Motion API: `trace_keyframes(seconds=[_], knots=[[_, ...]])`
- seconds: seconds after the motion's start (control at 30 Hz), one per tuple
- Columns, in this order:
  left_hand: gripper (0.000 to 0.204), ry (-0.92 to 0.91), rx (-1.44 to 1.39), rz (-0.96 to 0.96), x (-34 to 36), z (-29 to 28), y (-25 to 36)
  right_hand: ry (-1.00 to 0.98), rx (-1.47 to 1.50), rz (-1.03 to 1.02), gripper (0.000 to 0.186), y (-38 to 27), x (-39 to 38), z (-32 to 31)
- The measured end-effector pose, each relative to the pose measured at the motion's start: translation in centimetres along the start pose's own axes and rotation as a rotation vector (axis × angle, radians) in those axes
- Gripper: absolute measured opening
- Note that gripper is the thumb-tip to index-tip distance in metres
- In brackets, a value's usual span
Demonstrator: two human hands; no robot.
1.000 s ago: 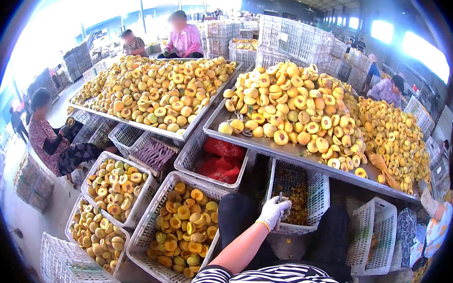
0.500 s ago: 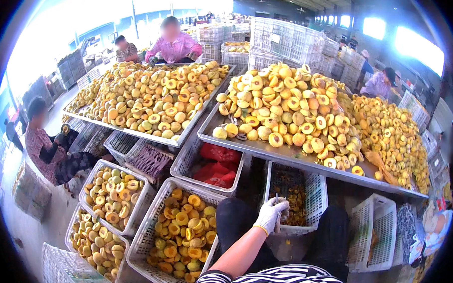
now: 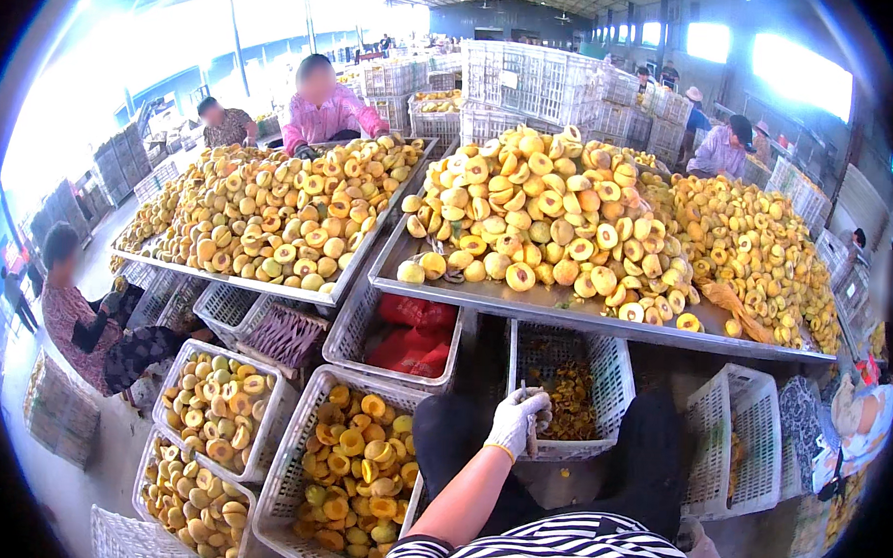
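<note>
My left hand [image 3: 517, 422], in a white glove, is closed round a thin tool with a brownish handle [image 3: 531, 443]; its exact kind is too small to make out. It hovers between my knees, at the near left of a white crate [image 3: 615, 393] with brownish-yellow fruit scraps [image 3: 572, 401] in its bottom. My right hand [image 3: 693, 539] shows only in part at the lower right, beside my striped shirt, and its fingers are hidden. Ahead, a metal-topped table [image 3: 554, 300] bears a large heap of halved yellow peaches [image 3: 527, 213].
Left of my leg stand crates of peach halves [image 3: 361, 463] and a crate with red mesh bags [image 3: 410, 337]. Another heaped table [image 3: 259, 282] lies beyond. Crates [image 3: 731, 427] stand at right. Co-workers [image 3: 325, 107] sit round the tables; stacked crates [image 3: 532, 80] rise behind.
The view has shifted slightly, so the tables sit further left. A part of my right hand has come into sight at the lower right. My left hand keeps hold of the thin tool.
</note>
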State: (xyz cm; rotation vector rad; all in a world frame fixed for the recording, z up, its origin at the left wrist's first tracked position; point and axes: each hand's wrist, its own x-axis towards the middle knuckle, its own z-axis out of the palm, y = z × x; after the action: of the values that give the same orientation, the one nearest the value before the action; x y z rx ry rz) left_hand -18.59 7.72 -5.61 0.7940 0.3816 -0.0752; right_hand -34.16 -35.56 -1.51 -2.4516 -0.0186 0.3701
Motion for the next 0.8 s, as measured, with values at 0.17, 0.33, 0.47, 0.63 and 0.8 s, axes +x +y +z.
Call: trace_keyframes(seconds=[0.17, 0.33, 0.47, 0.63, 0.8], knots=[[0.027, 0.002, 0.016, 0.006, -0.2, 0.0, 0.1, -0.022, -0.014, -0.092, 0.036, -2.0, -0.9, -1.5], [0.028, 0.013, 0.033, 0.021, 0.0, 0.0, 0.0, 0.140, -0.044, -0.099, 0.024, 1.0, -1.7, -0.6], [0.023, -0.003, -0.002, 0.023, 0.1, -0.1, 0.0, -0.161, 0.309, 0.197, 0.022, 1.0, -4.8, -2.4], [0.022, -0.001, 0.001, 0.018, 0.0, 0.0, -0.1, -0.288, 0.379, 0.353, 0.021, 0.6, -6.6, -3.7], [0.023, -0.010, 0.002, 0.025, 0.1, -0.2, -0.3, -0.126, 0.210, 0.306, 0.022, 1.6, -6.6, -2.3]])
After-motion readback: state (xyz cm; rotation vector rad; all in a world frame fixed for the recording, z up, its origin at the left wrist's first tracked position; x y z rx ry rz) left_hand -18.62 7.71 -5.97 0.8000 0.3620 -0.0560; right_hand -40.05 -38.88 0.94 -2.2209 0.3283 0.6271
